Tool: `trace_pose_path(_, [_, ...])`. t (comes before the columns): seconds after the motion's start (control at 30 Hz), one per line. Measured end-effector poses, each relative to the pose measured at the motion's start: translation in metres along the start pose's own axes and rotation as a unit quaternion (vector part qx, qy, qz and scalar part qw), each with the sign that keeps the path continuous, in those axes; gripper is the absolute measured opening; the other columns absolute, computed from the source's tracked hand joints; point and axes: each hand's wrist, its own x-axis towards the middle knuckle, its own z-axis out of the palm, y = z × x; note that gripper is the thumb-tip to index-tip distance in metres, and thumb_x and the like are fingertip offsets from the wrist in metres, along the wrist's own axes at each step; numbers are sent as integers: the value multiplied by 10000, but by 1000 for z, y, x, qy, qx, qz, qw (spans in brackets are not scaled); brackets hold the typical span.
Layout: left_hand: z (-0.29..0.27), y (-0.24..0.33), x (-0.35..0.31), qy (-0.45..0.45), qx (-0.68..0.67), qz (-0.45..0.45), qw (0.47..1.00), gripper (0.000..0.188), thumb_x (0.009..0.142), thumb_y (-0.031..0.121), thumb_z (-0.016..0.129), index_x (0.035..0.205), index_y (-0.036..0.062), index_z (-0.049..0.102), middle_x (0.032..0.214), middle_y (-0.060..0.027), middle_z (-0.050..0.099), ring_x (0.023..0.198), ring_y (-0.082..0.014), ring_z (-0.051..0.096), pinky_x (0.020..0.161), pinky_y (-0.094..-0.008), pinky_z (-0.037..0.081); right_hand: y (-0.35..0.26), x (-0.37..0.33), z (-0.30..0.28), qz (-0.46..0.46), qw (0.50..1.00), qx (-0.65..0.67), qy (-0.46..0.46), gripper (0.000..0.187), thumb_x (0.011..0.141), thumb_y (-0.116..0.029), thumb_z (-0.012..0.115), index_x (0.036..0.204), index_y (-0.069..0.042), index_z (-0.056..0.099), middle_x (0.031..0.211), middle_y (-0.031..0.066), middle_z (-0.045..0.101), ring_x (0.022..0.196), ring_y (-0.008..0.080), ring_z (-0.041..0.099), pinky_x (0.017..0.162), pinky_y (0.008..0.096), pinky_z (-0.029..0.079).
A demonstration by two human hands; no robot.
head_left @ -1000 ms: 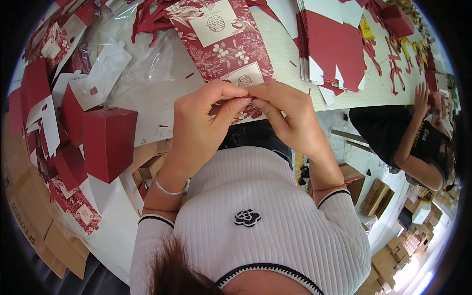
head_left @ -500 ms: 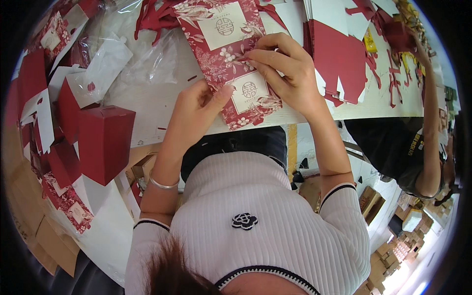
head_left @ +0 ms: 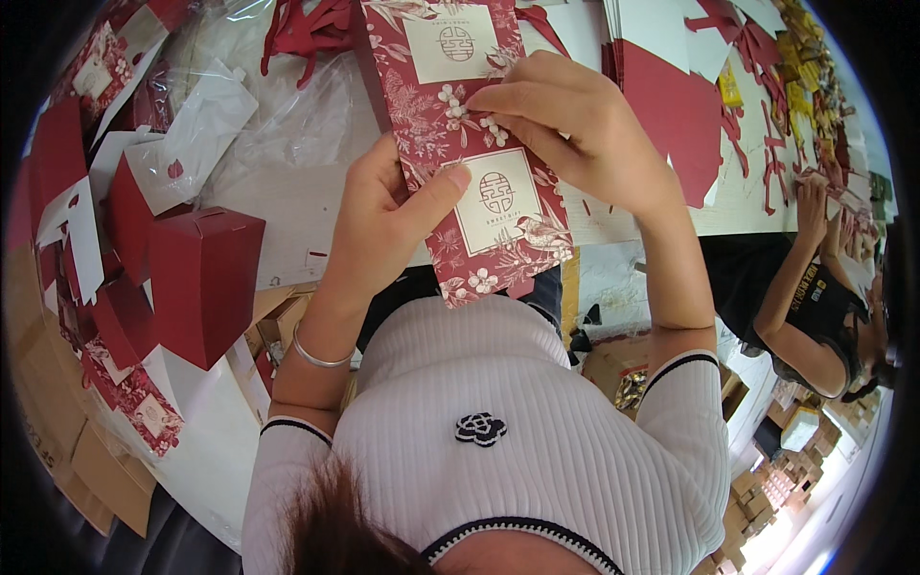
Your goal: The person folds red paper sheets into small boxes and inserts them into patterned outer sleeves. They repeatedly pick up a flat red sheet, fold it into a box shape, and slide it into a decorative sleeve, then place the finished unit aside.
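A red-and-cream floral cardboard sleeve [head_left: 431, 129], with two cream label panels, is held tilted over the table's near edge. My left hand [head_left: 388, 206] grips its left side, thumb flat on the front and fingers behind. My right hand [head_left: 585, 125] lies over its right side, with thumb and index finger pinched together at the middle, between the two panels. Whatever sits between those fingertips is too small or hidden to make out. A plain dark red layer shows behind the sleeve's upper left edge.
Standing red boxes [head_left: 206, 283] and white-lined pieces crowd the left, beside clear plastic film [head_left: 302, 125]. Red ribbons [head_left: 307, 38] lie at the back. Flat red card blanks [head_left: 671, 115] are stacked at the right. A co-worker's arms [head_left: 800, 259] show at the far right.
The sleeve has come nearer to me and slightly right. My right hand has turned more over it, its fingertips still at the middle. The co-worker's arms have come lower.
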Motion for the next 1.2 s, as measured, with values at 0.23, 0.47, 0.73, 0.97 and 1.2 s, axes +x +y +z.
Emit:
trace_pose_path(0.23, [4, 12, 1, -19, -40, -20, 999, 240, 804, 31, 558, 1025, -47, 504, 952, -99, 602, 799, -107, 587, 684, -235, 489, -7, 3, -10, 167, 969, 181, -29, 138, 758, 60, 549, 885, 27, 594, 827, 105, 587, 734, 180, 561, 676, 249, 443])
trace_pose_path(0.47, [6, 10, 2, -24, -143, -16, 989, 243, 872, 148, 484, 1033, -31, 516, 963, -96, 602, 821, -113, 590, 727, -251, 484, -19, 2, 0, 144, 982, 116, 28, 94, 781, 42, 543, 870, 21, 565, 810, 68, 577, 725, 118, 552, 662, 229, 450])
trace_pose_path(0.73, [-15, -13, 7, -33, -304, -135, 942, 308, 880, 193, 389, 1062, -29, 501, 1027, -116, 582, 897, -159, 589, 798, -297, 477, -6, -2, -2, 112, 985, 128, -4, 50, 778, 31, 553, 826, 18, 545, 773, 69, 565, 697, 147, 545, 628, 242, 440])
trace_pose_path(0.97, [-9, -24, 8, 38, -109, 9, 993, 231, 865, 125, 404, 917, -42, 554, 865, -63, 613, 720, -87, 583, 623, -235, 489, -4, 4, 4, 31, 997, 68, -27, 81, 727, -1, 569, 806, 3, 551, 720, 115, 559, 663, 277, 539, 595, 331, 436])
trace_pose_path(1.2, [-7, -24, 17, 50, -25, -11, 998, 215, 850, 117, 423, 851, -30, 581, 794, -57, 613, 685, -90, 593, 592, -236, 503, -10, 3, 0, 225, 953, 205, -11, 166, 734, 16, 610, 899, 4, 598, 782, 64, 594, 686, 158, 542, 613, 274, 440])
